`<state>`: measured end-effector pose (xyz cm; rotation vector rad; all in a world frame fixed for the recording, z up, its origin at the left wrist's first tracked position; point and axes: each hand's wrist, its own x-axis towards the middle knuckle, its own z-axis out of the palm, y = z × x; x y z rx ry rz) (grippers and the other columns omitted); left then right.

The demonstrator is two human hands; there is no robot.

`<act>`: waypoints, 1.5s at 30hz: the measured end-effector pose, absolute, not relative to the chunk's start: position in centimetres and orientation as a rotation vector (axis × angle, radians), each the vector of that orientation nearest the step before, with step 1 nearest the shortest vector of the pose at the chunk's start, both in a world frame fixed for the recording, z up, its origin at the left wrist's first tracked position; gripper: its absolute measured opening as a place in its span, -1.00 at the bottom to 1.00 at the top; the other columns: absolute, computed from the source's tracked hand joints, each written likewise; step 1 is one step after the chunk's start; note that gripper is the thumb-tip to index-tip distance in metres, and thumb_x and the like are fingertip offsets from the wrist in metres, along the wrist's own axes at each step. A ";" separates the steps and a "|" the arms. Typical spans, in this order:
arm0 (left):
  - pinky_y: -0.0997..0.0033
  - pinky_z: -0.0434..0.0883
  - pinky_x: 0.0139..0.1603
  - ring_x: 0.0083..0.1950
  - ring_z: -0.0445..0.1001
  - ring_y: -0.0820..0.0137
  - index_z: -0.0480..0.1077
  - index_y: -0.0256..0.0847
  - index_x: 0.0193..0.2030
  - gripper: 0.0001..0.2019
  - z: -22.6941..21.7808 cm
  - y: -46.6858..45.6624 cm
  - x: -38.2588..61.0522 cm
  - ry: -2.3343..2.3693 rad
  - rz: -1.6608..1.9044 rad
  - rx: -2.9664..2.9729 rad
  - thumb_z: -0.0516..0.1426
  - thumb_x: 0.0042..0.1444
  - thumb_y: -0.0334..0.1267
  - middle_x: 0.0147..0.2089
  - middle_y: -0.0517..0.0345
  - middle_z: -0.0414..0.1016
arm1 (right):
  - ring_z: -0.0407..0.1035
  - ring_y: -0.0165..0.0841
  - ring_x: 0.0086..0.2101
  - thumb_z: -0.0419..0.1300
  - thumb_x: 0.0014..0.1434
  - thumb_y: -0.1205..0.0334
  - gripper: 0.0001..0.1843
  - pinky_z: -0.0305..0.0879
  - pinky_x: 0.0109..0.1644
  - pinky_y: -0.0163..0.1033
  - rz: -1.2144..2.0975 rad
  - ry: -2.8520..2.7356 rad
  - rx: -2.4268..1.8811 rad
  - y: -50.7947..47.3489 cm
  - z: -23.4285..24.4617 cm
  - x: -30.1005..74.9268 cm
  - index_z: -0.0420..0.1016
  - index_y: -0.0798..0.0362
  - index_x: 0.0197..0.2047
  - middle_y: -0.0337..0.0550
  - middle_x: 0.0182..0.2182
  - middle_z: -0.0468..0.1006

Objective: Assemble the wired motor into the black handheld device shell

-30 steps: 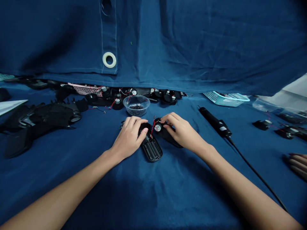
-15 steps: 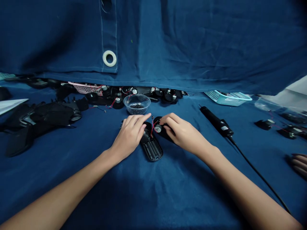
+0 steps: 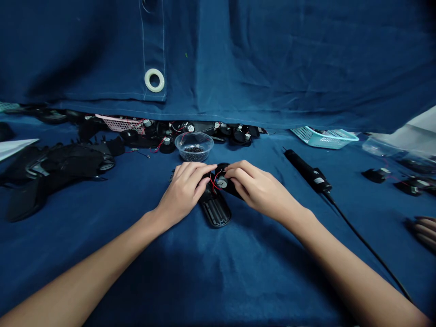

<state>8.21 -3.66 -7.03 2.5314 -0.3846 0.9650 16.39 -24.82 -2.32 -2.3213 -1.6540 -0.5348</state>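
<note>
Blue cloth (image 3: 218, 272) covers the bench. We note a clear round bowl (image 3: 194, 154) holding small black granular parts, and beyond it, to the right, a teal plastic mesh basket (image 3: 323, 138). At centre we find a ribbed black oblong plastic housing (image 3: 215, 211) lying flat, with a round black unit (image 3: 230, 181) trailing red wires at its upper end. Our left hand (image 3: 184, 190) grips the housing's upper end; our right hand (image 3: 260, 190) clamps the round unit, fingers curved, the two hands almost touching. A corded black cylindrical tool (image 3: 306, 171) lies to the right.

two hands (image 3: 184, 193), one other hand (image 3: 425, 231), one bowl (image 3: 194, 152)
</note>
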 end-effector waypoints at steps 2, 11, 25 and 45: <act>0.25 0.33 0.08 0.03 0.39 0.35 0.37 -0.14 0.14 -0.73 -7.0 -3.6 8.2 -0.373 1.003 2.515 0.05 0.34 -0.29 0.00 0.09 0.50 | 0.46 -0.19 -0.04 -0.06 0.38 0.40 -0.80 0.47 -0.01 -0.08 -0.520 -1.631 -2.328 -24.8 -2.3 16.4 0.32 0.07 -0.01 0.03 -0.01 0.48; 0.30 0.28 -0.06 -0.12 0.38 0.39 0.38 -0.19 -0.15 -0.91 -6.7 -3.7 8.1 -0.383 1.001 2.508 0.09 0.32 -0.26 -0.18 0.16 0.49 | 0.45 -0.22 -0.07 -0.05 0.37 0.40 -0.81 0.44 0.01 -0.10 -0.488 -1.521 -2.346 -24.6 -2.5 16.8 0.33 0.08 -0.03 0.02 -0.03 0.46; 0.28 0.30 -0.07 -0.13 0.40 0.36 0.34 -0.20 -0.18 -0.97 -7.1 -3.6 8.0 -0.449 1.053 2.543 0.14 0.27 -0.33 -0.21 0.16 0.46 | 0.39 -0.29 -0.09 -0.05 0.35 0.42 -0.78 0.38 0.01 -0.19 -0.473 -1.404 -2.284 -24.5 -2.8 17.1 0.32 0.07 -0.01 -0.03 -0.05 0.44; 0.33 0.40 -0.18 -0.31 0.50 0.36 0.46 -0.26 0.15 -0.61 -0.3 -0.2 12.0 0.336 0.711 2.522 -0.05 0.32 -0.26 -0.45 0.15 0.50 | 0.40 -0.38 -0.33 0.08 0.23 0.40 -0.86 0.37 -0.19 -0.22 -0.228 -1.105 -2.152 -24.4 -6.4 20.6 0.36 0.04 -0.15 -0.16 -0.26 0.48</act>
